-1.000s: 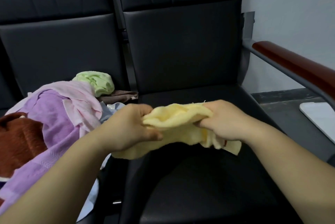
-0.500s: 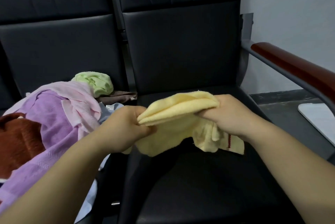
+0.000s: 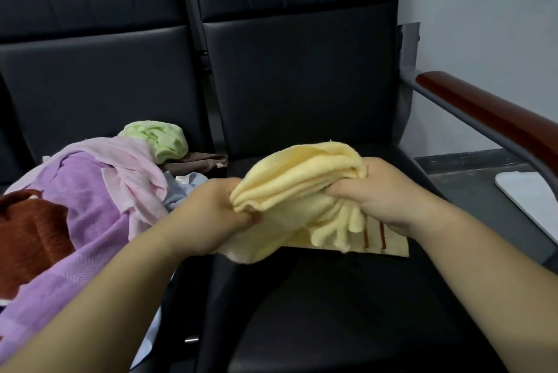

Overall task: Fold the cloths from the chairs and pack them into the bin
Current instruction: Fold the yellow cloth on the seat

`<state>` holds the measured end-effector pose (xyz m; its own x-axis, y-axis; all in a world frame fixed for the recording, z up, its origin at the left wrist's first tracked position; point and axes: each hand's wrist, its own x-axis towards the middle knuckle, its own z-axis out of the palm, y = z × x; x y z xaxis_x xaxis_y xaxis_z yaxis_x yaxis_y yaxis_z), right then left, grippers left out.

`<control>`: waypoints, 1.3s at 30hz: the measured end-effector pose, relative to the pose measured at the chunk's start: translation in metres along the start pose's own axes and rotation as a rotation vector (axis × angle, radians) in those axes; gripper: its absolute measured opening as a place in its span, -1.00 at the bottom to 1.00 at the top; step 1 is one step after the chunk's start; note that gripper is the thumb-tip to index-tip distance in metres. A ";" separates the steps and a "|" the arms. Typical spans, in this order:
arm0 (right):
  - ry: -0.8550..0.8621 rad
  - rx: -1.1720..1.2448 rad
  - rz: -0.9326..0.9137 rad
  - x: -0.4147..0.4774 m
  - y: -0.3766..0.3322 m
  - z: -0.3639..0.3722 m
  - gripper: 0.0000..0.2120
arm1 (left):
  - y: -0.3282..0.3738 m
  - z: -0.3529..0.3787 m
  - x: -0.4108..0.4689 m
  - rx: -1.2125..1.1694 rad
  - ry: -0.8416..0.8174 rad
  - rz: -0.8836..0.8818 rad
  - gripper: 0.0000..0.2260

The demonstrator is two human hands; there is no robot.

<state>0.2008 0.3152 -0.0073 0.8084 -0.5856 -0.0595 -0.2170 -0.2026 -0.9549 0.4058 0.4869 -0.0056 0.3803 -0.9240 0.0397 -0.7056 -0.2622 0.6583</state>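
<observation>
Black padded leather-look chair (image 3: 347, 297) fills the space under and beyond both hands, its seat bare below the wrists. A second black padded chair (image 3: 99, 76) adjoins it, out past the left hand. On that second seat, just outside the left forearm, lies a heap led by a large lilac terry towel (image 3: 81, 206), with a pale pink towel (image 3: 133, 167) draped over its top.

A pale yellow terry cloth (image 3: 296, 179), bunched into several layers, spans the gap between the two hands and is held above the near seat. The left hand (image 3: 211, 212) grips its stacked edges, with fingers and thumb curled round them. The right hand (image 3: 389, 194) clutches the other end in gathered folds. Below the right hand a loose corner with two thin red stripes (image 3: 374, 236) hangs down to the seat.

Beyond the right hand runs a reddish-brown wooden armrest (image 3: 489, 119) on a grey metal bar. A rust-brown woolly cloth (image 3: 30, 230) sits at the far outer side of the left arm. A crumpled light green cloth (image 3: 160, 140) tops the heap ahead of the left hand, above a dull brown cloth (image 3: 196, 161). A pale blue cloth (image 3: 181, 191) peeks out just beside the left knuckles. Outside the right wrist a flat white object (image 3: 534, 197) lies on the floor; I cannot tell what it is.
</observation>
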 end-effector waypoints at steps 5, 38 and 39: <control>-0.137 -0.439 0.064 0.001 0.004 0.006 -0.71 | 0.010 -0.005 -0.001 -0.596 0.180 -0.030 -0.83; 0.242 -0.224 0.084 0.003 0.002 -0.002 -0.87 | 0.001 -0.003 0.005 -0.285 -0.011 0.000 -0.59; 0.232 -0.110 0.071 0.002 0.001 -0.003 -0.89 | -0.002 -0.004 0.006 -0.075 0.015 -0.035 -0.62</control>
<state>0.2008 0.3117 -0.0079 0.6447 -0.7631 -0.0446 -0.3368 -0.2312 -0.9127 0.4116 0.4830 -0.0037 0.4132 -0.9102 0.0267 -0.6455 -0.2721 0.7137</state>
